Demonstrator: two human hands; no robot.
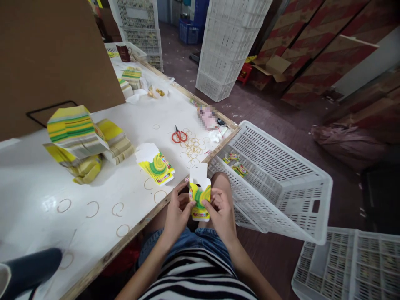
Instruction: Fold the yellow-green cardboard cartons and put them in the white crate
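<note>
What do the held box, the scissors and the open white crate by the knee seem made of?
Box: probably thin printed cardboard, with folded flaps. Scissors: likely smooth plastic handles, evenly red; dark tapering blades, probably metal. Crate: apparently moulded plastic, matt-looking, with regular slots.

A white table (93, 250) with a bare wooden edge carries most of the things. Bundled stacks of yellow, green and white cartons (73, 129) lie toward its left side, one leaning over another, near a brown board (56, 62). Nearer the front edge is a small fanned pile of flat yellow cartons (158, 166). Red-handled scissors (179, 136) lie just beside a loose heap of rubber bands (194, 145), and single bands (93, 209) are scattered along the front. A pink, blurred item (208, 117) sits by the far edge. On the dark reddish floor (262, 112) stands a tall stack of white crates (233, 46).
</note>
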